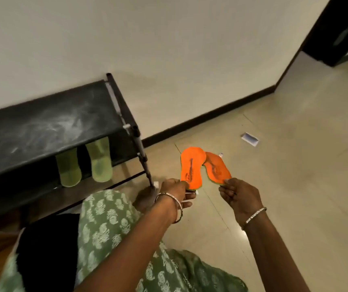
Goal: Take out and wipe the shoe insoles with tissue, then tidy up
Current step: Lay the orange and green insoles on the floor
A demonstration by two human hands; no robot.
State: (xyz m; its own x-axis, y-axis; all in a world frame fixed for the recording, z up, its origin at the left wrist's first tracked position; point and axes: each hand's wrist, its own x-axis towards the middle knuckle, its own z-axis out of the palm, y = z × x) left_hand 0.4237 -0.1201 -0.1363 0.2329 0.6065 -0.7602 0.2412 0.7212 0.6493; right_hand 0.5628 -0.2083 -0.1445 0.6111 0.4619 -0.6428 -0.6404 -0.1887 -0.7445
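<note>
Pale wall [169, 39] at back, beige tiled floor [295, 186] below w/ dark skirting btwn them. Black shoe rack [42, 127] stands against the wall on the L, top shelf dusty; two pale green shoes [69, 167] sit side by side on the shelf under it. Green printed fabric [110, 224] over the person's lap fills the bottom. L hand [174, 190], bangle on wrist, fingers curled, pinches the heel end of the L orange insole [191, 167]; something thin & white shows under its fingers, can't tell what. R hand [239, 196] pinches the heel end of the R orange insole [217, 168]. Both insoles are held above the floor just R of the rack, toes pointing away, toe ends overlapping. Small white packet [250, 139] lies on the floor beyond, near the skirting.
</note>
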